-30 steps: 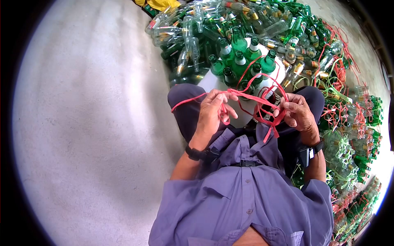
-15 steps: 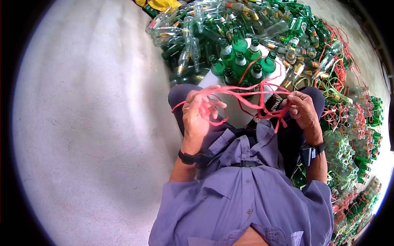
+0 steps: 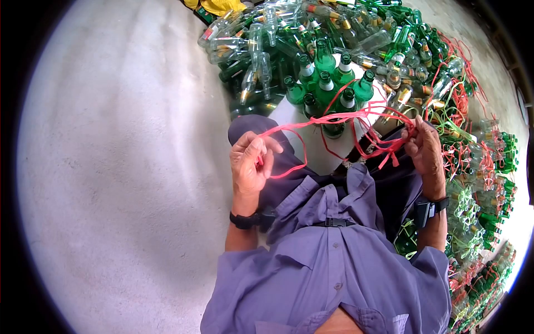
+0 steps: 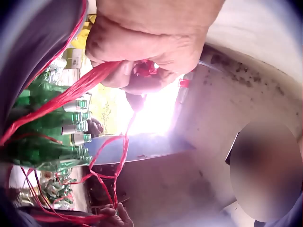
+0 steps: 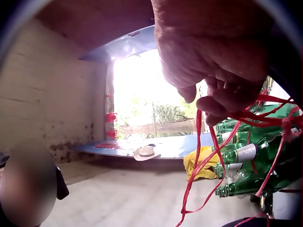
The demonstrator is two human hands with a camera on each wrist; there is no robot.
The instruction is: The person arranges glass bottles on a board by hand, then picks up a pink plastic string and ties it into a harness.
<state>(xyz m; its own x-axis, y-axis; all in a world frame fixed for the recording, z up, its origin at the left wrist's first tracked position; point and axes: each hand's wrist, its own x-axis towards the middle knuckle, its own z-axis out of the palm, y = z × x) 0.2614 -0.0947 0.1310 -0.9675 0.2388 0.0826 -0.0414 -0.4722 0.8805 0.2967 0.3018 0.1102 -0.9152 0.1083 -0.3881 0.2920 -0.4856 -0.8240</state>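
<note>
Red plastic twine (image 3: 345,116) stretches between the two hands, above the lap and the near green bottles. At its left end, the left hand (image 3: 249,162) grips the twine with curled fingers; the left wrist view shows a flat red band (image 4: 71,92) entering that fist. The right hand (image 3: 425,147) pinches several looped strands at the other end, and loops (image 5: 199,165) hang under its fingers in the right wrist view. Upright green bottles (image 3: 326,89) stand grouped on a white surface (image 3: 286,111) just beyond the twine, with one strand lying across them.
Loose clear and green bottles (image 3: 261,67) are heaped behind the upright group. Bundles of bottles tied with red and green twine (image 3: 467,206) line the right side. Grey floor (image 3: 122,167) spreads at the left. A yellow cloth (image 3: 222,6) lies at the top.
Both hands have moved apart, the left one leftward and the right one rightward. The strands between them are drawn out longer and closer together. The bottles stand as before.
</note>
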